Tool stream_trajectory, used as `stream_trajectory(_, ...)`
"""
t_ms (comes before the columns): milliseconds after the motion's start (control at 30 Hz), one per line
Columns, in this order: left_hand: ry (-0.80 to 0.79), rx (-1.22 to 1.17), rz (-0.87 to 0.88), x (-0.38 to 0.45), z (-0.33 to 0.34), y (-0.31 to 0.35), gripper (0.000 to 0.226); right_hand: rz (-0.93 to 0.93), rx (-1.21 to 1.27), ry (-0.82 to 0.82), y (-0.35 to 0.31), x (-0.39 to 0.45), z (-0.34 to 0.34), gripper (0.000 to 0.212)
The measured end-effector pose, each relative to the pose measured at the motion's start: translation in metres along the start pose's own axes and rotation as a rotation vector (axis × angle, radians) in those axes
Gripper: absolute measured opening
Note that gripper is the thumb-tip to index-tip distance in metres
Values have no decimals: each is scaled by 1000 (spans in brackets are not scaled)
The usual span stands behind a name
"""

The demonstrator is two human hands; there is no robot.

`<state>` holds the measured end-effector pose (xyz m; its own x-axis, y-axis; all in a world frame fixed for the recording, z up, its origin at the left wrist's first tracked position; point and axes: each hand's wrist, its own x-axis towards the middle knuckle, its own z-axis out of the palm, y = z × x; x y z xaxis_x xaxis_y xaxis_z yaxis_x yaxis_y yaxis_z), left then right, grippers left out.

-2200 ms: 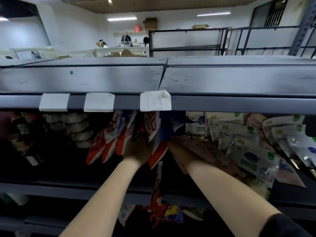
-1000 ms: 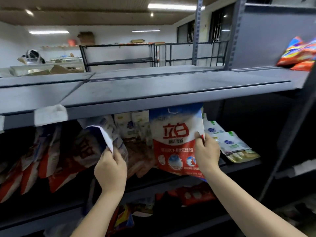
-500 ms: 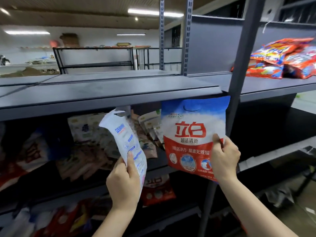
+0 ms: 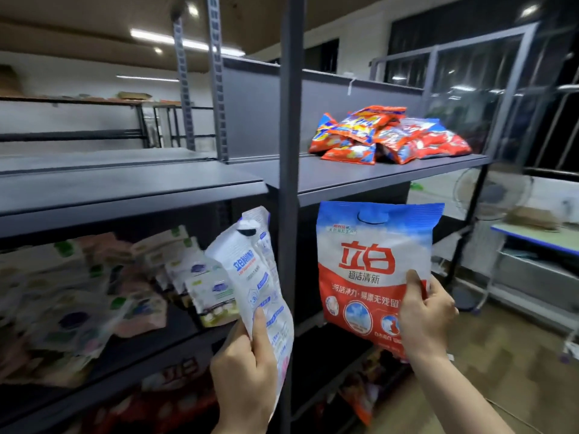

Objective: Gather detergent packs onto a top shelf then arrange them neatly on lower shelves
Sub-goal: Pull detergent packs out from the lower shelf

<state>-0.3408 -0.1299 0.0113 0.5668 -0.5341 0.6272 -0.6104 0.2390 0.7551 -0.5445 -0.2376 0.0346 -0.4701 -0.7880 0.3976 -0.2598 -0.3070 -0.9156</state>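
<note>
My left hand grips the lower edge of a white and blue detergent pouch, held upright and turned edge-on. My right hand holds a red, white and blue detergent bag by its lower right side, face toward me. Both packs hang in front of the dark upright post, below the top shelf. A heap of red and orange detergent packs lies on that top shelf at the right.
The shelf at lower left holds several pale pouches in a loose jumble. Red packs sit on a shelf below it. A standing fan and a blue-edged table are at the right.
Both hands pulled out of the lower left shelf, each with a pack. They and my view have swung right, so the pile on the right top shelf is now closer.
</note>
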Motion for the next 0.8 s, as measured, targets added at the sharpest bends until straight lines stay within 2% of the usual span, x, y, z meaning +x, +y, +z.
stream_trajectory(200,-73,-226,39,9,60,54,57,-8,-49,197,1,46,-56,34)
stream_trajectory(400,-69,-336,91,40,118,102,42,-64,-61,312,-2,93,-93,29)
stream_trajectory(667,-95,-337,145,68,198,133,44,-139,-124,469,6,154,-114,32)
stream_trajectory(800,-91,-346,170,77,248,141,44,-159,-155,494,21,196,-125,22)
